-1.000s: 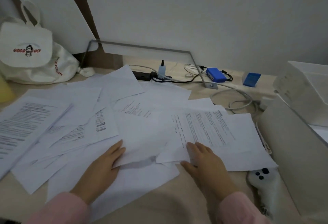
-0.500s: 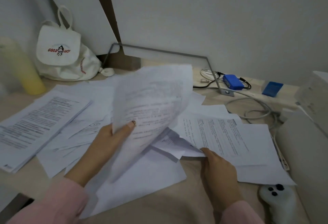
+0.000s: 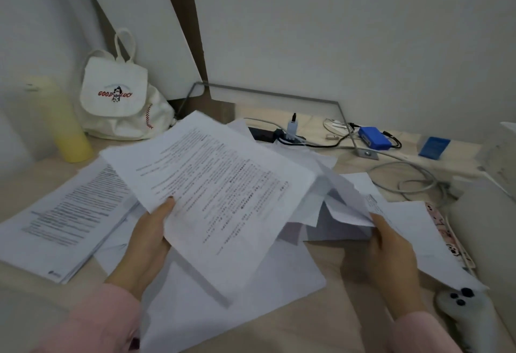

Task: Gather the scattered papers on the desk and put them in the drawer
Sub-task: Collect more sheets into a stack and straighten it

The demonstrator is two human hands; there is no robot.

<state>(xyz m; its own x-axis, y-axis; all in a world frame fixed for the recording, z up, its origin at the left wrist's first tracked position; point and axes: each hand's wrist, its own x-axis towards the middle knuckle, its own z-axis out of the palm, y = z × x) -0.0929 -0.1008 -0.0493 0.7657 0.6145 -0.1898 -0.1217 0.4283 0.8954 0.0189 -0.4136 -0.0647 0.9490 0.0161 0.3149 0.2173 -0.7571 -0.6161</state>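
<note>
Firmly, left hand (image 3: 148, 236) grip on printed sheets (image 3: 220, 193).

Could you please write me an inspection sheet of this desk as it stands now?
Surface: pale wooden desk, mostly under paper.
Job's things: printed sheets lifted; stapled stack at left; loose sheets at right; no drawer seen.
Clutter: white bag, yellow bottle, blue box, white controller.
Grippers: left hand grips the printed sheets; right hand pinches the loose sheets.
Cables: grey cable coiled at right; power strip behind.
Surroundings: white wall.
</note>
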